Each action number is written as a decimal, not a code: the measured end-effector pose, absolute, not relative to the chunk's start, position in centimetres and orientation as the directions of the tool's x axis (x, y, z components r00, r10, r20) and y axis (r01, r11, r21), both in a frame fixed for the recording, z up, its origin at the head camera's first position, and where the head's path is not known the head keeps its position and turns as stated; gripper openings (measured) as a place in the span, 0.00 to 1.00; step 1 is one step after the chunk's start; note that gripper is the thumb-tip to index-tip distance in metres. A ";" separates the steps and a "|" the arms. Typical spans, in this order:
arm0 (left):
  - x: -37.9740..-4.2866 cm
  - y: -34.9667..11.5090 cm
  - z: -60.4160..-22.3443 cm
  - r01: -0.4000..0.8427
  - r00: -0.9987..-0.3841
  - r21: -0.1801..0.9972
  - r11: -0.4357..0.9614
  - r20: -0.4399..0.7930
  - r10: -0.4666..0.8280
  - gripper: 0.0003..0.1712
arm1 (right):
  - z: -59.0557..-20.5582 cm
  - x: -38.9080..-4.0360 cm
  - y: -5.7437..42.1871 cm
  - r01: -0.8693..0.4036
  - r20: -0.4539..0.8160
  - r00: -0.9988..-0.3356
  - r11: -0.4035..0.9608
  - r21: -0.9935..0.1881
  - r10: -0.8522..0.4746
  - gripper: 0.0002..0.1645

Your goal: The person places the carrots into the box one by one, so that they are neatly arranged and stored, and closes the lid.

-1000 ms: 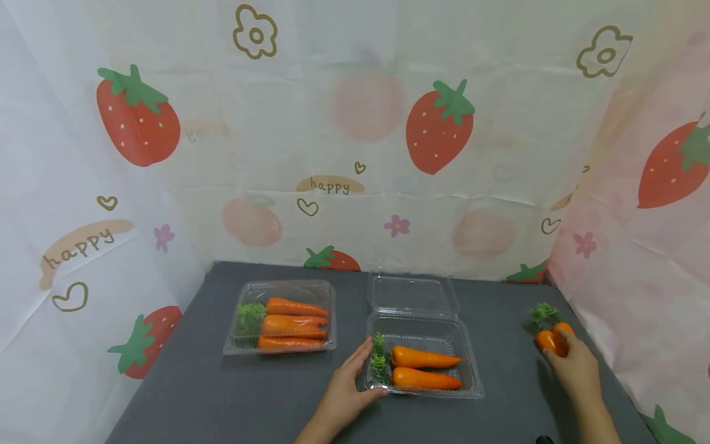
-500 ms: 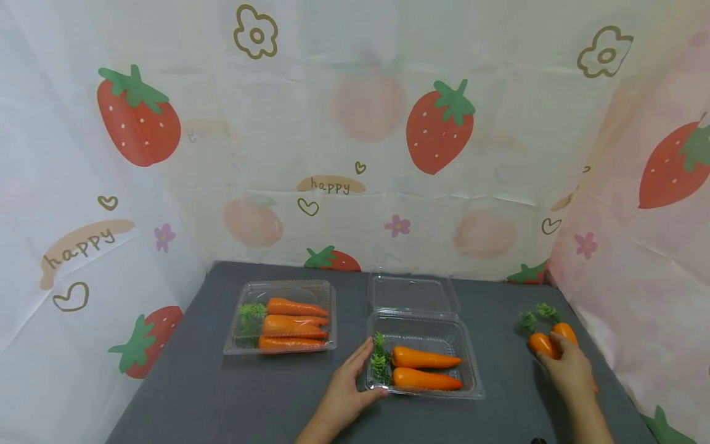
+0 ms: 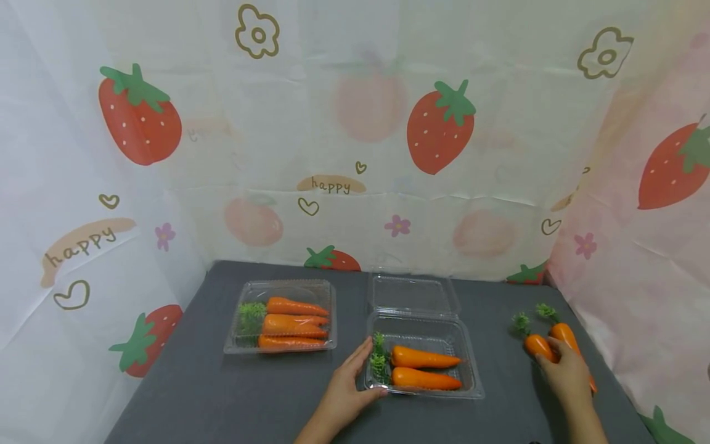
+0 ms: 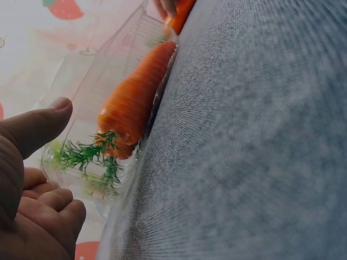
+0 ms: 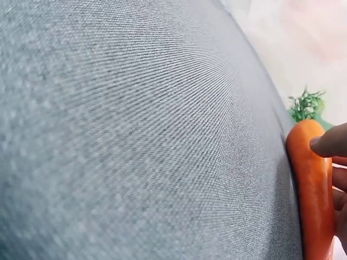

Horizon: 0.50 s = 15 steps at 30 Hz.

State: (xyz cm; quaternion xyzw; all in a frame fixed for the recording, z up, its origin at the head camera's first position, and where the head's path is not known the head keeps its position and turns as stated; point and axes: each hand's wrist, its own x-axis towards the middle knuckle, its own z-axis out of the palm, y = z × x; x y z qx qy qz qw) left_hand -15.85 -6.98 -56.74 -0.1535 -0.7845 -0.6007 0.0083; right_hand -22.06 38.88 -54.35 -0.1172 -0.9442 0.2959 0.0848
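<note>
Head view: one carrot is being pinched by the right hand around 4 o'clock, with a second carrot left just beside it. Two more carrots are kept in an open clear box at 5 o'clock, its 8 o'clock corner touched by the left hand, thumb and fingers spread.

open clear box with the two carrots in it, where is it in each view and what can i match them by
Head: the open clear box sits low, just right of centre, the left hand at its left end.
Left wrist: open clear box left of centre, slanting up to the top edge.
Right wrist: not in it.
Shared landmark: the grey tabletop, in all three.
</note>
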 end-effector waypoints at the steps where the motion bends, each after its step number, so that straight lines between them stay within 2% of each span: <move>1: -15.9 -7.0 -56.8 0.251 -0.953 0.940 0.230 0.198 0.230 0.55 | -54.4 -22.1 38.9 0.179 0.082 -0.958 0.797 -0.577 0.274 0.33; 15: -15.8 -6.9 -56.7 0.249 -0.953 0.933 0.261 0.189 0.236 0.55 | -53.9 -22.1 38.6 0.185 0.056 -0.965 0.820 -0.542 0.255 0.31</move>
